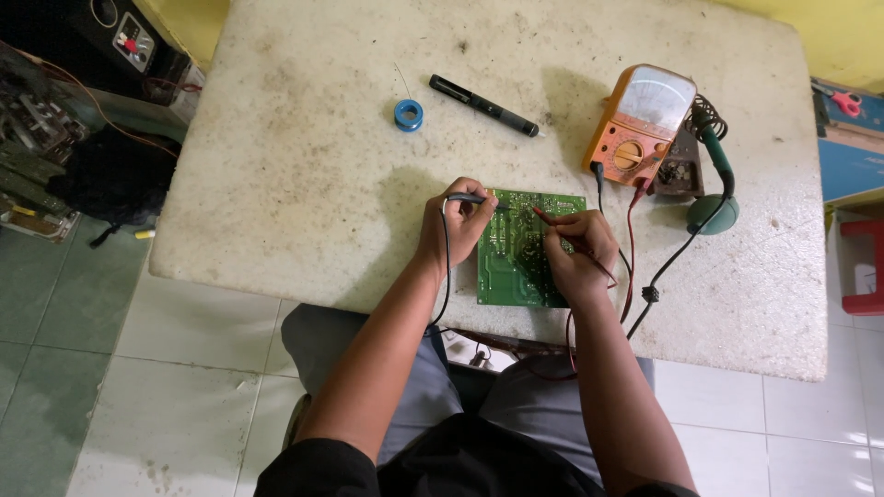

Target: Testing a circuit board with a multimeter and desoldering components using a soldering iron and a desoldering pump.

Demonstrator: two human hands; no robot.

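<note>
Step in hand, as judged: probing of green circuit board (pixel 516 267), laid flat at near edge of surface (pixel 276 184).
Black probe (pixel 471 199) pinched in left hand (pixel 453 225), tip on board's top edge.
Red probe (pixel 545 217) pinched in right hand (pixel 578 253), tip on board.
Leads run to orange analog multimeter (pixel 640 124).
Next move calls for steady tips, dial kept in sight.
Containers: none seen; solder spool (pixel 408 114), black pen-shaped tool (pixel 483 105) lie loose.

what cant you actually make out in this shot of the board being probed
- Head view: the black probe's tip is covered by the left hand.
- The parts on the green circuit board are too small to tell, and the right hand hides its right edge.
- The orange multimeter needle position is lost in glare.
- The scissors are cut off by the frame's right edge.
</note>
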